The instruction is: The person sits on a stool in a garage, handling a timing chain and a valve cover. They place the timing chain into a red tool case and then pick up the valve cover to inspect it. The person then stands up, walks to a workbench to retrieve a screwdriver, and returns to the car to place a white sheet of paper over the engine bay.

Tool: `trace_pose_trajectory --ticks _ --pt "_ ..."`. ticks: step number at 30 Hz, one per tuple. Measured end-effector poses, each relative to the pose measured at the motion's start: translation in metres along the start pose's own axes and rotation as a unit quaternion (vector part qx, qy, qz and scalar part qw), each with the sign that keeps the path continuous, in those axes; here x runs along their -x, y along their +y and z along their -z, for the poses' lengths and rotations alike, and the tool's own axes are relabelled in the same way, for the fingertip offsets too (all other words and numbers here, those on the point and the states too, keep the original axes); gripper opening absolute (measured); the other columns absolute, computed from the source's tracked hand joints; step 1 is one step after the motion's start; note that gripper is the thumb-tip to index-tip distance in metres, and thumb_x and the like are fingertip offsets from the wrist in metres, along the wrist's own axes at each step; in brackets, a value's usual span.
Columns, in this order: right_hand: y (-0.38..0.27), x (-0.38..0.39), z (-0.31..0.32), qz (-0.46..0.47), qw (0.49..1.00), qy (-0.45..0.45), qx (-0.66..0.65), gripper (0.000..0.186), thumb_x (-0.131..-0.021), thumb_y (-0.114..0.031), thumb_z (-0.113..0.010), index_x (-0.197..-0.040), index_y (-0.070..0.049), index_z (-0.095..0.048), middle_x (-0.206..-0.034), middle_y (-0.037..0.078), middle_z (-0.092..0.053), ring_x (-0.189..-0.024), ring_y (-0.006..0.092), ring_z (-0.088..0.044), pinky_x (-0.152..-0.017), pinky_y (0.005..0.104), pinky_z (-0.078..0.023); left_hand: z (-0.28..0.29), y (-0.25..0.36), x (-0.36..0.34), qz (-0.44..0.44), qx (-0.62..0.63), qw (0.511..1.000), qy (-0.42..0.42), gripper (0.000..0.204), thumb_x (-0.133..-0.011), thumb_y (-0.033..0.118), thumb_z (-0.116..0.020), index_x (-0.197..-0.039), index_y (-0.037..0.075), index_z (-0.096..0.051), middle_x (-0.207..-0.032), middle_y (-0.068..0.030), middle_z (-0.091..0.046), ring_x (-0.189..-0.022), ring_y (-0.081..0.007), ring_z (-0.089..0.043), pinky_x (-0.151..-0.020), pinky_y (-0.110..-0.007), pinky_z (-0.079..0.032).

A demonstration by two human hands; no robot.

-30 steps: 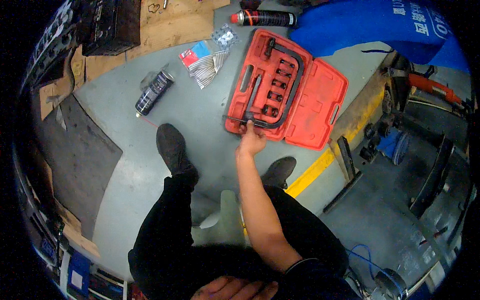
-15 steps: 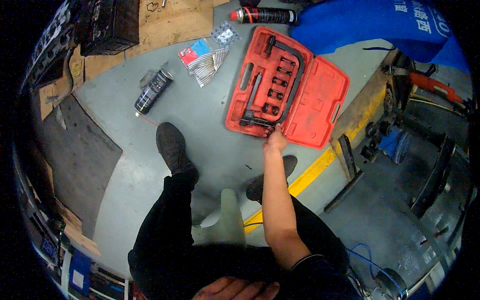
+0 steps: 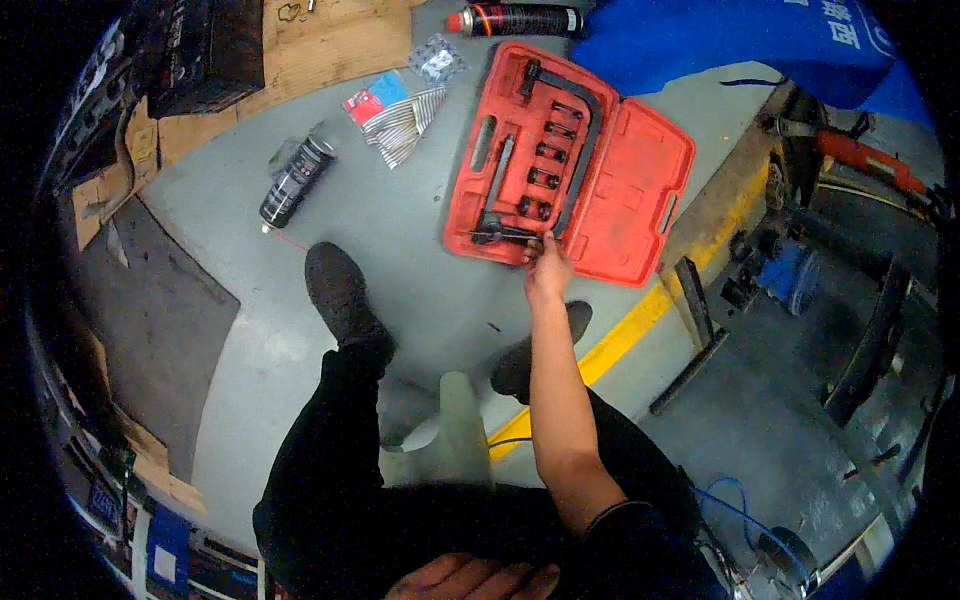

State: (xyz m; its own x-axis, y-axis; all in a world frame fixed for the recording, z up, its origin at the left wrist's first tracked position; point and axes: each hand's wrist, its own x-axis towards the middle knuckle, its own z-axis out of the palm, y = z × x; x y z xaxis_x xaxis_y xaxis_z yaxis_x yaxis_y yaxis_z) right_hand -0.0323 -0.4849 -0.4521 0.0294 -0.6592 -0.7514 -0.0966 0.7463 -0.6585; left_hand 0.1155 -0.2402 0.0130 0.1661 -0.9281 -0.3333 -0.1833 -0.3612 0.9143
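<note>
My right hand (image 3: 547, 270) reaches to the near edge of an open red plastic tool case (image 3: 466, 190). Its fingers are closed at the end of a thin, shiny metal rod (image 3: 512, 235) lying across the case's near end; the fingertips are partly hidden. Inside the case sit a dark C-shaped clamp (image 3: 597, 130), a row of several small black adapters (image 3: 549, 151) and a long screw-like bar (image 3: 502, 170). The hinged lid (image 3: 640, 190) lies open to the right. Low in view, my left hand (image 3: 475, 578) rests on my lap, holding nothing, fingers stretched out.
A black spray can (image 3: 297, 184) lies left of the case, another with a red cap (image 3: 515, 20) beyond it. Striped packaging (image 3: 400, 120) and a clear bag (image 3: 438, 60) lie between. A blue cover (image 3: 720, 45) hangs at the back; metal lift parts (image 3: 790, 285) stand right.
My right hand stays at the case's near edge and has shifted slightly; the thin rod by its fingers now shows more plainly. My left hand has not moved; the whole view has shifted a little.
</note>
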Motion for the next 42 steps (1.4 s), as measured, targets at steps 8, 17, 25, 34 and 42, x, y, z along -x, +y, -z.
trace_pose_trajectory --ticks 8,17,25,34,42 --pt "0.018 -0.004 0.007 0.038 0.999 0.028 -0.014 0.016 -0.098 -0.016 -0.062 -0.095 -0.001 -0.059 -0.076 0.012 -0.067 -0.058 0.0198 -0.061 -0.051 0.0323 -0.048 0.001 -0.001 -0.002 -0.009 0.014 1.0 0.003 0.045 -0.086 0.026 -0.071 -0.126 0.007 -0.065 -0.11 -0.0121 -0.068 -0.092 -0.0272 -0.064 -0.082 -0.038 -0.051" --pt "0.019 0.015 0.01 0.042 0.993 0.108 0.005 0.021 -0.095 -0.018 -0.063 -0.089 0.001 -0.06 -0.073 0.013 -0.066 -0.054 0.0222 -0.062 -0.045 0.0329 -0.045 0.0 -0.003 -0.004 -0.031 0.017 0.999 0.005 0.045 -0.089 0.031 -0.065 -0.126 0.004 -0.065 -0.106 -0.0136 -0.067 -0.088 -0.0277 -0.064 -0.08 -0.038 -0.051" --pt "0.01 -0.007 0.05 0.037 0.965 0.261 -0.006 0.021 -0.092 -0.021 -0.064 -0.084 -0.001 -0.061 -0.076 0.011 -0.066 -0.057 0.0191 -0.059 -0.046 0.0321 -0.044 -0.001 -0.003 -0.004 -0.03 0.022 0.999 -0.002 0.048 -0.087 0.032 -0.068 -0.126 0.005 -0.065 -0.109 -0.0137 -0.067 -0.091 -0.0281 -0.064 -0.08 -0.039 -0.051" --pt "0.01 -0.001 0.035 0.151 0.887 0.384 0.206 0.028 -0.089 -0.023 -0.068 -0.096 0.005 -0.064 -0.085 0.013 -0.067 -0.076 0.0227 -0.063 -0.069 0.0371 -0.053 -0.002 -0.003 -0.004 -0.018 0.014 1.0 -0.005 0.048 -0.085 0.029 -0.069 -0.126 0.005 -0.065 -0.108 -0.0133 -0.067 -0.091 -0.0274 -0.064 -0.079 -0.038 -0.05" --pt "0.019 0.005 0.018 0.404 0.79 0.139 0.441 0.023 -0.082 -0.001 -0.069 -0.105 -0.001 -0.068 -0.1 0.016 -0.063 -0.084 0.0261 -0.065 -0.077 0.0363 -0.054 -0.001 -0.001 -0.006 -0.023 0.011 1.0 -0.005 0.045 -0.084 0.025 -0.071 -0.125 0.006 -0.065 -0.106 -0.0117 -0.068 -0.089 -0.0263 -0.065 -0.077 -0.038 -0.051"
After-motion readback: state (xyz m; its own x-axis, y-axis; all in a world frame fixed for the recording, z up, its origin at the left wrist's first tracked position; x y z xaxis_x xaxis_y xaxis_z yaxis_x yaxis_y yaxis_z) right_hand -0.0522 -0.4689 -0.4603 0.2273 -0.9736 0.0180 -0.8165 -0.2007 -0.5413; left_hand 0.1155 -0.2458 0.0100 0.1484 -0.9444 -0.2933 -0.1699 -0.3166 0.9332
